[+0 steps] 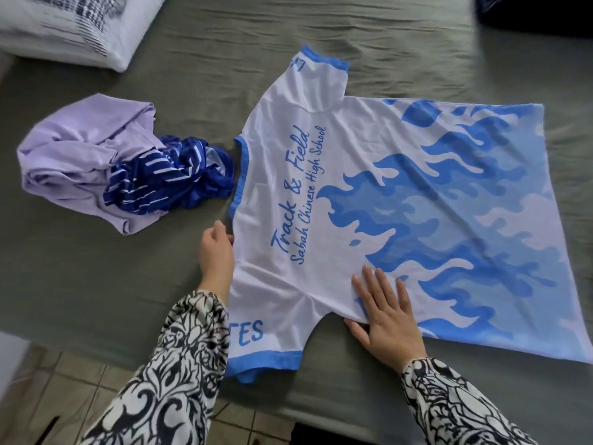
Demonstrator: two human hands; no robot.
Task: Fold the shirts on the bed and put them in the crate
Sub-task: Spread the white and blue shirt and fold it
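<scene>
The left sleeve (179,364) is covering part of the lettering on the white shirt (321,194); the pillow (70,27) is running off the top edge; the striped shirt (167,175) is lying bunched, hiding its shape.

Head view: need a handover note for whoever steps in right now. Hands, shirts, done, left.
Left hand: fingers curled at the shoulder edge of the white flame shirt, beside the collar; looks like a pinch.
Right hand: flat, fingers straight, pressing the shirt near the lower sleeve.
Flame shirt lies spread out, print up, on the bed, not yet folded.
Lilac shirt and blue striped shirt lie crumpled together to the left.
Crate not in view.
Left: fold all three, crate them.
</scene>
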